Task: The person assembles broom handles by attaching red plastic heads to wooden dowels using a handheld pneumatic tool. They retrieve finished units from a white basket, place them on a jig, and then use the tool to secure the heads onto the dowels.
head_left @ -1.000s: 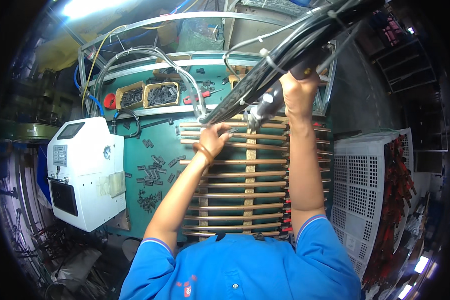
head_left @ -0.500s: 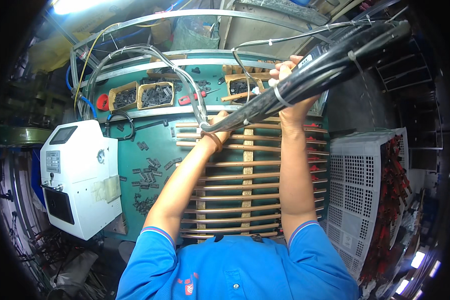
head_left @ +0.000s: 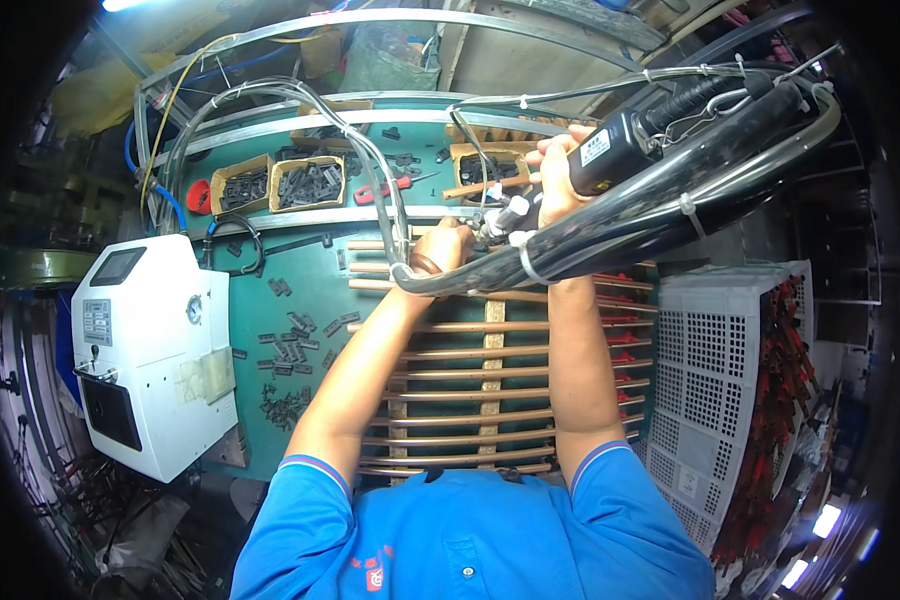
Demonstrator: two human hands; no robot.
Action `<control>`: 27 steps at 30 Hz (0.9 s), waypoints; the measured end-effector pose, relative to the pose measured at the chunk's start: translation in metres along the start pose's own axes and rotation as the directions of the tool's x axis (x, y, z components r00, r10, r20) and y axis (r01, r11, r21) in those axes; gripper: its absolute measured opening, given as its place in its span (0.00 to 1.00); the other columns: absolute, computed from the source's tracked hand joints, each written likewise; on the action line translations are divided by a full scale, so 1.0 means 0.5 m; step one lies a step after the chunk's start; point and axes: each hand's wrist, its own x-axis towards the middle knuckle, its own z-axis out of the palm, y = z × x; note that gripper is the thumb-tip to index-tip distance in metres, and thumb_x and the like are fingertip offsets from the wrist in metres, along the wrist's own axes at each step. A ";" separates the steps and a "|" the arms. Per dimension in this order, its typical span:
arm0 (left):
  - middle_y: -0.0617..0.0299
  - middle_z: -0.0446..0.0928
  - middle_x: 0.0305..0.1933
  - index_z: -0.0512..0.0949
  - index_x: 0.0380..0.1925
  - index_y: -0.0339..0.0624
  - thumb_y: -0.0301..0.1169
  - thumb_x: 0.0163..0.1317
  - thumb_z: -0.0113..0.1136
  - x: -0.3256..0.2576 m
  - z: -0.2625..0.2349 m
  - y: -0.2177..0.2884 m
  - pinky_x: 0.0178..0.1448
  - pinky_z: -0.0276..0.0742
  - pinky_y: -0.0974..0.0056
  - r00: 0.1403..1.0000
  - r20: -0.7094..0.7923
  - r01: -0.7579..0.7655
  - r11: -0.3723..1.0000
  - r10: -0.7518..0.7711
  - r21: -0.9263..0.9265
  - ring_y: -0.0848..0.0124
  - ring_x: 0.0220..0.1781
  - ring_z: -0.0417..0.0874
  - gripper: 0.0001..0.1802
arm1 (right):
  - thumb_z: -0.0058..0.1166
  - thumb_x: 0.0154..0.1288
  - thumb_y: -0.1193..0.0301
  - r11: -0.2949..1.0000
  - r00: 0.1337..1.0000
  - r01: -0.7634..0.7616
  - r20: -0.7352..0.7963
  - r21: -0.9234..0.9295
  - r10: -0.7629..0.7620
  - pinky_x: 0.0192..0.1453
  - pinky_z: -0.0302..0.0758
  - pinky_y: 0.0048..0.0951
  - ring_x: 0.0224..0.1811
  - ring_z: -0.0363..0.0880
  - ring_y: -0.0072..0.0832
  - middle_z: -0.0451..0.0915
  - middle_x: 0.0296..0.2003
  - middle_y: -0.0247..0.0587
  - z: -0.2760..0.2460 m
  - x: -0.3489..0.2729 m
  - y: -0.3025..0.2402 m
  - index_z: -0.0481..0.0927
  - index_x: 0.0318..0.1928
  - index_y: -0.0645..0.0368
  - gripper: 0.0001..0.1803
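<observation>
My right hand (head_left: 558,185) is wrapped round a black power screwdriver (head_left: 610,155) with a silvery front end (head_left: 505,217) and a thick cable bundle (head_left: 660,220). The bundle crosses in front of my right wrist. Just left of the silvery end, my left hand (head_left: 445,245) is closed over the far end of a row of copper-coloured rods (head_left: 475,354). What its fingers pinch is hidden. The rods lie side by side across wooden strips (head_left: 492,375), with red pieces (head_left: 622,338) toward their right ends.
Left of the rods, black plastic parts (head_left: 290,350) lie loose on the green table (head_left: 260,300). A white machine (head_left: 160,350) stands at the left. Beyond the metal rail are boxes of black parts (head_left: 308,185) and a red-handled screwdriver (head_left: 375,189). White crates (head_left: 700,380) stand at the right.
My right hand and the power screwdriver have shifted slightly left, and the cable bundle has swung lower, leaving the tool's body and silvery end in sight. My left hand has moved only slightly.
</observation>
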 end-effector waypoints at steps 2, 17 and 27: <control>0.44 0.74 0.36 0.79 0.34 0.36 0.26 0.52 0.58 0.000 0.009 -0.007 0.43 0.76 0.54 1.000 0.011 0.015 1.000 -0.015 -0.013 0.49 0.37 0.80 0.09 | 0.70 0.50 0.71 1.000 0.999 -0.023 -0.022 0.015 0.024 0.43 0.73 0.21 0.34 0.77 0.16 0.80 0.32 0.29 -0.003 0.002 0.005 0.76 0.38 0.62 0.17; 0.46 0.74 0.35 0.80 0.31 0.40 0.26 0.50 0.62 -0.007 -0.081 0.118 0.41 0.77 0.50 0.995 -0.089 -0.026 0.973 0.048 0.231 0.48 0.37 0.81 0.07 | 0.52 0.65 0.79 0.984 0.986 0.109 0.137 -0.138 -0.090 0.34 0.77 0.20 0.33 0.79 0.24 0.76 0.36 0.43 -0.007 -0.010 0.020 0.67 0.54 0.61 0.17; 0.47 0.75 0.37 0.81 0.30 0.40 0.26 0.49 0.64 -0.009 -0.082 0.119 0.43 0.77 0.51 0.997 -0.077 -0.006 0.973 0.024 0.229 0.48 0.38 0.80 0.07 | 0.55 0.62 0.79 0.982 0.987 0.123 0.120 -0.143 -0.106 0.37 0.76 0.21 0.32 0.78 0.23 0.77 0.35 0.40 -0.002 -0.023 0.014 0.68 0.51 0.62 0.17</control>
